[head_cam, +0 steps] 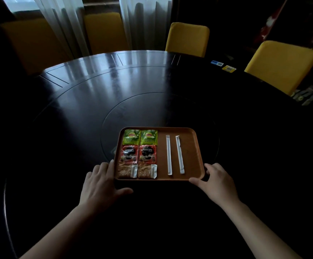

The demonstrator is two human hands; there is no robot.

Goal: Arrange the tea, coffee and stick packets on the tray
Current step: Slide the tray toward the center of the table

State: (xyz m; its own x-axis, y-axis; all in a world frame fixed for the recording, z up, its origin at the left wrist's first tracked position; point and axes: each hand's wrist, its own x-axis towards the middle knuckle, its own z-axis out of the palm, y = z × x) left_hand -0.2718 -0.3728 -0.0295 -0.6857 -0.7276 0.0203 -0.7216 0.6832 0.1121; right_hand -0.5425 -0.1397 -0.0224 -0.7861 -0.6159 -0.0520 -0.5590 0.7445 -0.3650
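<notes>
I see a brown tray [161, 152] on a dark round table [95, 101], sachets [139, 154] in rows on its left, two white sticks [168, 155] on its right. My left hand [100, 182] lies spread against the near-left corner. My right hand [216, 182] curls round the near-right corner. The tray looks fully laid out. Moving it next would call for an even grip on both sides, kept level.

Two bare forearms [58, 227], left hand [101, 184], right hand [215, 182], slim fingers, short nails

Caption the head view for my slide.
Left hand touching, right hand gripping the near corners of a wooden tray holding green sachets, red sachets, brown packets and two wrapped sticks.
</notes>
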